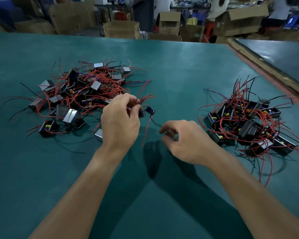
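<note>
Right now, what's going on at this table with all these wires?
A person is working through small black wired parts on a green table. The left hand pinches the red wires of one part, just beside the pile on the left. The right hand hovers with curled fingers by that part's black wire; whether it touches is unclear. A second pile lies to the right.

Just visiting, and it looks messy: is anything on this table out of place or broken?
Nothing looks broken or spilled. Wires tangle in both the left pile and the right pile. One grey block lies apart from the left pile, beside the left hand, which holds a wired part.
</note>
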Tool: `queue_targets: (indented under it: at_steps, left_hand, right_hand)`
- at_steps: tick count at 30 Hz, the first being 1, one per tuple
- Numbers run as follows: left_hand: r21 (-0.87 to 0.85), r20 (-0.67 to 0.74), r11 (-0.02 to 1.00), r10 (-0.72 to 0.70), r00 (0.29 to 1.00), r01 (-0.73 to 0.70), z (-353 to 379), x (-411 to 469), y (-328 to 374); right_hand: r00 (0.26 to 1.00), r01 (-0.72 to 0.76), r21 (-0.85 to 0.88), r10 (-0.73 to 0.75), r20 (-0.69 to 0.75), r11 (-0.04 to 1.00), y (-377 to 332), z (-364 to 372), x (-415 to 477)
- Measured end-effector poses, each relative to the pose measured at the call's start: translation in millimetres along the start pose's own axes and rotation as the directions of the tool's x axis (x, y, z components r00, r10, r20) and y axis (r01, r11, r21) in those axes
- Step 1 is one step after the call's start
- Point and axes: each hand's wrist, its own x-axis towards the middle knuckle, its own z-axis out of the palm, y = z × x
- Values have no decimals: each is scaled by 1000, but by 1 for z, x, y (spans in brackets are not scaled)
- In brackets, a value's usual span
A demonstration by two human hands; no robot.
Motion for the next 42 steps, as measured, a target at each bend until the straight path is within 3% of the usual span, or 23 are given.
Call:
queue_targets:
  at_steps: [3, 6, 20, 34, 40, 42]
  left_hand:
    - [-281, 75, 949, -126, 989, 142, 4, 2, 5]
    - [-415, 175, 881, -165, 971, 225, 8, 0, 8]
    - [-381, 391, 906, -21, 920, 183, 10, -8, 10]
    - [-26, 461, 1000, -3, 887, 17, 12, -10, 4]
    - [265, 554, 960, -77, 829, -88, 16, -10, -8]
    - [336, 534, 938, -113, 838, -88, 18, -12, -11]
  right_hand:
    - [1000, -2, 60, 3, -14, 998, -1, 2, 1]
    - [1000, 26, 137, -28, 10, 990, -2, 2, 0]
    - [978, 98, 149, -68, -196, 984, 8, 6, 6]
    - [961, 48, 251, 24, -276, 967, 7, 2, 6]
    - [918, 15, 369, 134, -374, 929, 6, -2, 8]
    - [902, 10, 419, 172, -395, 908, 3, -4, 7]
